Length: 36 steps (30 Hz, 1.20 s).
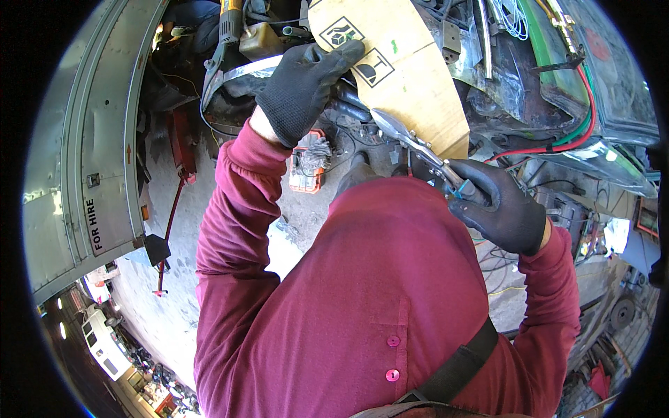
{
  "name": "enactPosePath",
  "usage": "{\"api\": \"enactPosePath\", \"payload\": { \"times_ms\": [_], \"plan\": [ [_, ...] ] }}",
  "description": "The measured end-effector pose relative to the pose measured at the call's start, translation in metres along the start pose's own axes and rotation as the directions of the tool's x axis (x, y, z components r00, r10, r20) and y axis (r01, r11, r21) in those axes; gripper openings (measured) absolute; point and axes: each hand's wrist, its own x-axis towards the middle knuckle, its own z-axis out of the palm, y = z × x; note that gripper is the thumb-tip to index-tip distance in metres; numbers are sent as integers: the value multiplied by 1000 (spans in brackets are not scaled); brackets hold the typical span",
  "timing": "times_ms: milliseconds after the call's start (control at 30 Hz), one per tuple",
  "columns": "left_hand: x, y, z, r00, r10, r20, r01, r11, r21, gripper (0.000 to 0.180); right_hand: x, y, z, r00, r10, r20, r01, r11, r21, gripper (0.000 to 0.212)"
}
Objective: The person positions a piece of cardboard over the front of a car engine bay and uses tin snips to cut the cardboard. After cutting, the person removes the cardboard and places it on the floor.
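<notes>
A tan cardboard sheet (425, 90) with black printed pictograms lies in front of me, its right side cut in a curve. My left hand (303, 87), in a black knit glove, grips the sheet's left edge, thumb on top and fingers mostly hidden. In my right hand (502, 205), also gloved in black, is a pair of metal snips (421, 145) with a touch of blue near the handles. Their blades point up and left, against the lower left edge of the cardboard. How far apart the blades are is hard to tell.
A yellow and grey power tool (229, 28) lies beyond my left hand. On the floor stands an orange-trimmed case (304, 182). Red hose (591, 115) and green hose run along metal bodywork at the right. A grey metal panel (104, 139) rises at the left, near a red jack (182, 150).
</notes>
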Motion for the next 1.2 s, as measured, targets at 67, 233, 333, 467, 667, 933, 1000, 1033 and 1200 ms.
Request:
{"api": "enactPosePath", "payload": {
  "times_ms": [67,233,333,467,667,933,1000,1033,1200],
  "plan": [
    [-1,0,-1,998,-52,28,54,998,-45,51,1,0,1,1000,-20,-18,20,1000,-14,48],
    [-2,-1,-1,999,-51,9,52,995,-84,53,2,-1,1,1000,-27,-5,27,1000,-16,47],
    [-4,-2,0,994,-105,33,110,975,-193,53,3,1,4,997,-67,-28,66,997,-29,46],
    [-4,-2,-1,996,-83,36,87,991,-106,48,6,1,8,992,-116,-41,113,991,-64,46],
    [-6,2,-1,975,-206,79,220,931,-291,44,5,-4,3,998,-54,33,56,996,-64,43],
    [-7,-4,2,999,-5,-38,5,1000,-1,50,7,-2,12,994,-93,-58,92,996,-12,45],
    [-7,-4,1,999,-35,-10,35,999,-38,50,6,-2,11,996,-74,-41,73,997,-22,44],
    [-7,-4,1,999,-43,-2,43,998,-51,51,6,-2,10,997,-65,-28,64,998,-26,43],
    [-3,5,1,993,-115,29,118,970,-211,52,7,-3,10,987,-141,-76,136,989,-64,43]
  ]
}}
